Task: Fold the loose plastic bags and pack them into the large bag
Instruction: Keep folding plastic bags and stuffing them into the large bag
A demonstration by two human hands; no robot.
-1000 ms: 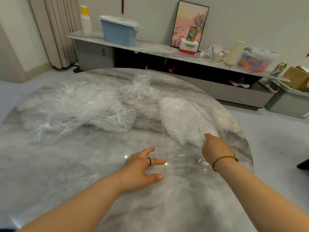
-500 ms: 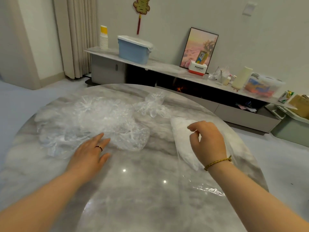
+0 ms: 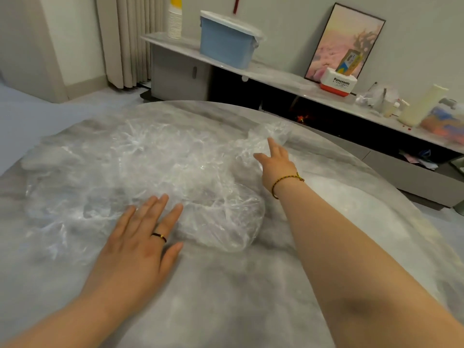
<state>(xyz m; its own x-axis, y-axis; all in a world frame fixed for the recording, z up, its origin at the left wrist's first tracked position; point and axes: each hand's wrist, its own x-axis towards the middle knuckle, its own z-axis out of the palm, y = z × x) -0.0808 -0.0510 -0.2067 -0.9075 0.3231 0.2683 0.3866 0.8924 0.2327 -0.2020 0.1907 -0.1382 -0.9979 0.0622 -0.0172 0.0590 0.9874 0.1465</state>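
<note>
A heap of crumpled clear plastic bags (image 3: 140, 172) covers the left and middle of the round marble table (image 3: 226, 297). One small crumpled clear bag (image 3: 270, 133) lies at the far side, just beyond the heap. My right hand (image 3: 275, 163) stretches out towards it with fingers straight, fingertips at its near edge. My left hand (image 3: 140, 242) lies flat with spread fingers on the near edge of the heap. The large clear bag (image 3: 356, 197) with white folded bags inside lies on the table's right, partly hidden behind my right forearm.
Beyond the table runs a low marble-topped cabinet (image 3: 276, 74) along the wall, carrying a blue lidded bin (image 3: 227, 41), a framed picture (image 3: 344, 43), a Panasonic box (image 3: 339, 81) and bottles. A curtain (image 3: 125, 38) hangs at the back left.
My right hand has left the large bag and reached forward and left to the small crumpled bag. My left hand has settled on the heap's near edge. The view has moved closer.
</note>
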